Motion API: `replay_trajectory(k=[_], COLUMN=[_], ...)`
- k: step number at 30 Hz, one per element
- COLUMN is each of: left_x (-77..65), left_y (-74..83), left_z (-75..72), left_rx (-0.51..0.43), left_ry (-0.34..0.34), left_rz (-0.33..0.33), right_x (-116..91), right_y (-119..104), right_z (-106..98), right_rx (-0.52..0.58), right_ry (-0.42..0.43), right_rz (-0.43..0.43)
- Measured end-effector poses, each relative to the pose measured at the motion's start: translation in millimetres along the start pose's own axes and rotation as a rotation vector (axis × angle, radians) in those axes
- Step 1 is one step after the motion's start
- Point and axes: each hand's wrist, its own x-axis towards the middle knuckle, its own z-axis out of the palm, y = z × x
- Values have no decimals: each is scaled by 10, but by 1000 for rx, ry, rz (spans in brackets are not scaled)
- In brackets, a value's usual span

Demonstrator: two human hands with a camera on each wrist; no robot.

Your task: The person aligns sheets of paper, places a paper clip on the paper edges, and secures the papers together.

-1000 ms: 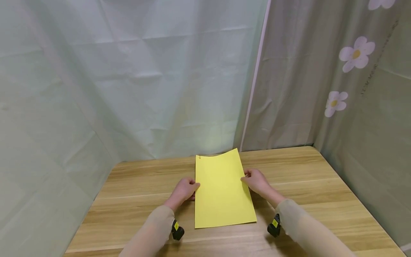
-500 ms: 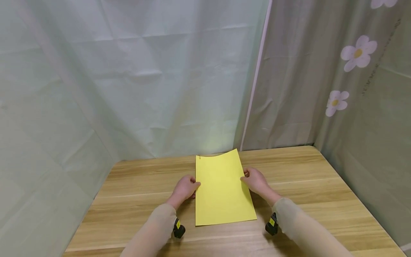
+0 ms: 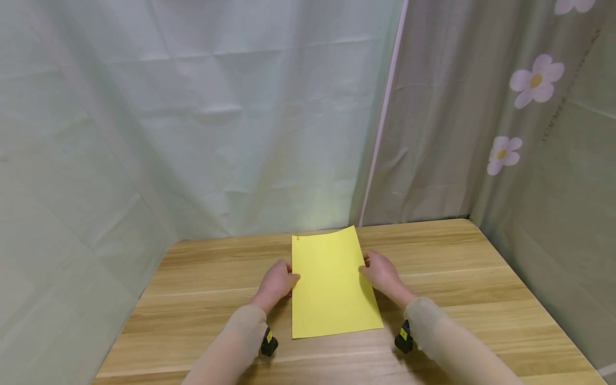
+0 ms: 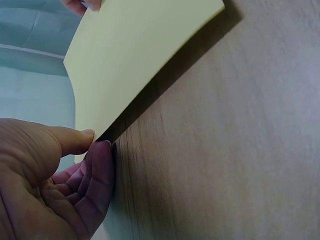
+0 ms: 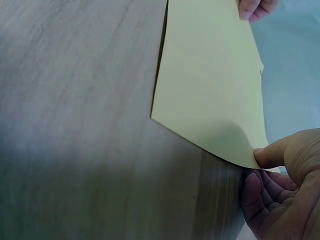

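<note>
A yellow sheet of paper (image 3: 332,291) is held between both hands above the wooden table, its far edge bowed and its far right corner raised. A small paper clip (image 3: 297,238) sits on its far left corner. My left hand (image 3: 278,280) pinches the left edge, thumb on top and fingers beneath, as the left wrist view shows at the paper (image 4: 125,55). On the right edge, my right hand (image 3: 382,271) pinches in the same way. In the right wrist view the near edge of the paper (image 5: 210,85) stands slightly off the wood.
The wooden table (image 3: 212,299) has light plank grain and ends at a pale curtain (image 3: 231,133) behind. A grey curtain with white flowers (image 3: 536,81) hangs along the right. Small black wrist cameras (image 3: 269,342) hang below the sleeves.
The sheet's far edge has come slightly lower and nearer, and its near edge has shifted up a little in view. Both hands keep their pinch.
</note>
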Motion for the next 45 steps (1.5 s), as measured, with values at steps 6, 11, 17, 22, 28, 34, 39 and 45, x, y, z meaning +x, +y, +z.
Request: replay_trajectory(k=[6, 11, 17, 22, 28, 34, 39, 45], left_x=[-14, -5, 10, 3, -6, -6, 0, 6], left_y=[29, 42, 43, 40, 41, 35, 31, 21], left_z=[-24, -22, 0, 10, -2, -6, -4, -5], left_rx=[94, 142, 157, 163, 155, 148, 147, 130], left_ry=[19, 22, 22, 25, 31, 29, 27, 19], left_rz=[46, 53, 37, 44, 68, 65, 63, 48], right_x=[-8, 11, 22, 11, 1, -8, -7, -3], right_y=[-34, -20, -25, -31, -13, -21, -31, -31], right_z=[-1, 12, 16, 9, -7, -14, -15, -10], right_rx=[-23, -39, -51, -51, -31, -37, -47, -48], right_ry=[-7, -21, -25, -33, -46, -46, -38, -37], right_rz=[-3, 9, 22, 23, 16, 12, 11, 22])
